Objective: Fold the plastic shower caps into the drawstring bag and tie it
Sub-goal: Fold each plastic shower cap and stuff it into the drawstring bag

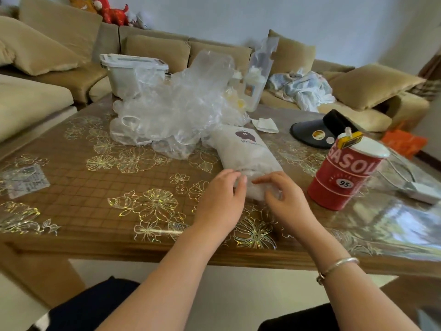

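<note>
Along the left edge of the frame a small clear gridded ruler [26, 180] lies flat on the brown table [95, 187], whose covering carries gold flower outlines. Behind it, in the upper left, a tan sofa [59, 44] wraps around the table, with red plush toys [108, 9] on its backrest. Moving toward the middle, a white lidded plastic box [132, 75] sits at the far side of the table, and in front of it spreads a loose heap of clear plastic shower caps [176, 108]. Just right of the heap's near edge lies the white drawstring bag [245, 151], stuffed full, with a dark printed logo at its far end and its near end pointing toward the person. At lower centre the left hand [222, 199] has its fingers curled onto the bag's near end, gripping the material there. The right hand [284, 197], just beside it, pinches the same end with thumb and fingers bent, and a silver bangle [336, 268] circles that wrist. Behind the bag a tall clear pouch [259, 75] stands upright, with a crumpled tissue [265, 125] lying near it. Further right a black visor cap [319, 132] lies on the table, and a red can [343, 175] lettered in white stands at centre right, close to the right hand but not touching it.
</note>
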Available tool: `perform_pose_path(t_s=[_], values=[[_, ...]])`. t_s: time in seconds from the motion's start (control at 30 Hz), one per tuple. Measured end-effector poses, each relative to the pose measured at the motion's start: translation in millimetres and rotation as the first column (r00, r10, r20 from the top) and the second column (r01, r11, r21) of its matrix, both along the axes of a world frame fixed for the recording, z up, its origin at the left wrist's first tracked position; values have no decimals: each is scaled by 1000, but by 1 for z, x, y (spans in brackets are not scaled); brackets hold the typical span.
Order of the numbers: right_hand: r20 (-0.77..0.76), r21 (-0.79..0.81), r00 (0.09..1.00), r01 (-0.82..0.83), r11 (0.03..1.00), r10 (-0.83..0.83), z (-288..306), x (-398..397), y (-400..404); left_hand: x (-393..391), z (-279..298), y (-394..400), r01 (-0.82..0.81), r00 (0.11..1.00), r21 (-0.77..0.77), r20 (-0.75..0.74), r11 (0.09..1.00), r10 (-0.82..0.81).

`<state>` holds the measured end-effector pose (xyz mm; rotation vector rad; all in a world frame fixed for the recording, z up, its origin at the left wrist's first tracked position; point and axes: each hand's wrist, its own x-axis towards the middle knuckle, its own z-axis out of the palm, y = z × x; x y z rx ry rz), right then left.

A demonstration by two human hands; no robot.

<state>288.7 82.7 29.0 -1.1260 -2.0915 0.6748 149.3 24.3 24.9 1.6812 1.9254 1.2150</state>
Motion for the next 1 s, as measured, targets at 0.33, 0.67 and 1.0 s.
perform_pose_path(t_s=[0.33,0.67,1.0], values=[[493,175,870,-79,981,-18,-10,-41,25,-13,-1,-1,-65,992,89,114,994,54],[805,-72,590,190,979,-55,-2,-81,45,-33,1,-4,-26,973,-62,225,998,40],[591,-55,803,-50,997,73,8,-43,18,-20,1,-3,48,957,-58,289,997,-29]])
